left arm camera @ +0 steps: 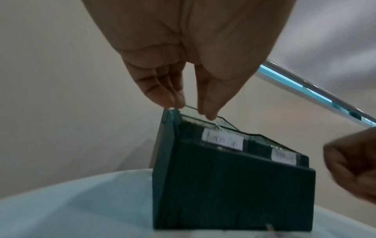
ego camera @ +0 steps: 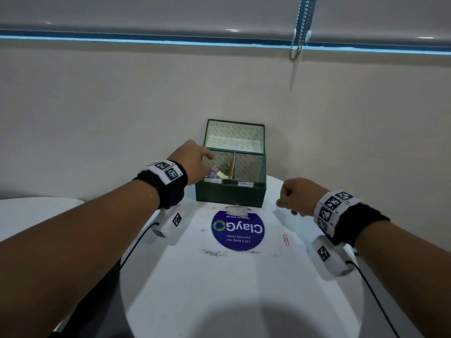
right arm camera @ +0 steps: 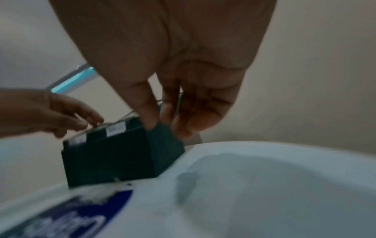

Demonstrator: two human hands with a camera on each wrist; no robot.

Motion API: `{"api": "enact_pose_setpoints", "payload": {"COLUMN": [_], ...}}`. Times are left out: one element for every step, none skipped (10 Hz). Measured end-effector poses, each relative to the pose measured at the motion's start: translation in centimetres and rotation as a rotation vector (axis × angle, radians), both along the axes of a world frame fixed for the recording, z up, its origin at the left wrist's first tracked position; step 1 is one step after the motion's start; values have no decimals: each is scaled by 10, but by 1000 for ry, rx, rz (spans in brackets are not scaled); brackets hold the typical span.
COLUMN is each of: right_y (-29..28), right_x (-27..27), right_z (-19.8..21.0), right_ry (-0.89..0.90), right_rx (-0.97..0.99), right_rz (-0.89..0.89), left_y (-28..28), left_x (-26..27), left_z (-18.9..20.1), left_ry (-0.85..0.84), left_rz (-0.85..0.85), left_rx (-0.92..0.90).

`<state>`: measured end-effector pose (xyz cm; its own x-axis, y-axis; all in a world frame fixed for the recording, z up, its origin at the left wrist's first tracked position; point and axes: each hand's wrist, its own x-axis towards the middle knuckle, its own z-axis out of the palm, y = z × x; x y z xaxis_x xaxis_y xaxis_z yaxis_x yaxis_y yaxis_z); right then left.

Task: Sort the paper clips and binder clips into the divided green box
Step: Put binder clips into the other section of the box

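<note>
The divided green box (ego camera: 230, 193) stands at the table's far edge with its lid upright. Several coloured binder clips (ego camera: 217, 173) lie in its left compartment, left of the divider (ego camera: 234, 165). My left hand (ego camera: 209, 164) hovers over that compartment. In the left wrist view its fingers (left arm camera: 173, 96) point straight down just above the box rim (left arm camera: 234, 185) and hold nothing. My right hand (ego camera: 284, 203) floats to the right of the box with its fingers curled (right arm camera: 168, 112); no object shows in them. A pink paper clip (ego camera: 286, 239) lies on the table below the right hand.
The round white table (ego camera: 244, 289) carries a blue circular sticker (ego camera: 238, 230) just in front of the box. Two white paper labels (left arm camera: 222, 141) sit on the box's front rim. A beige wall rises directly behind the box. A second white table (ego camera: 36, 211) sits at left.
</note>
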<state>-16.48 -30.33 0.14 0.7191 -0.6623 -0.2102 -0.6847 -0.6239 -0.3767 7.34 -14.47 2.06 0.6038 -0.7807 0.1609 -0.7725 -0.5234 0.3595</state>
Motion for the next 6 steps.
{"api": "enact_pose_setpoints", "payload": {"right_y": [20, 33, 36, 43, 48, 49], "right_x": [-6, -8, -8, -11, -15, -17], "right_z": [0, -16, -29, -36, -40, -38], "right_ry": [413, 510, 494, 449, 444, 443], "right_rx": [-97, -265, -308, -351, -375, -340], "right_rz": [120, 232, 265, 253, 253, 266], "left_y": [3, 4, 6, 11, 21, 41], "left_x": [8, 13, 10, 9, -2, -22], "left_z": [-12, -21, -23, -24, -24, -25], "left_ry": [16, 223, 422, 429, 547, 552], "left_rz": [75, 95, 72, 81, 121, 101], "left_rx": [52, 83, 4, 0, -109, -135]}}
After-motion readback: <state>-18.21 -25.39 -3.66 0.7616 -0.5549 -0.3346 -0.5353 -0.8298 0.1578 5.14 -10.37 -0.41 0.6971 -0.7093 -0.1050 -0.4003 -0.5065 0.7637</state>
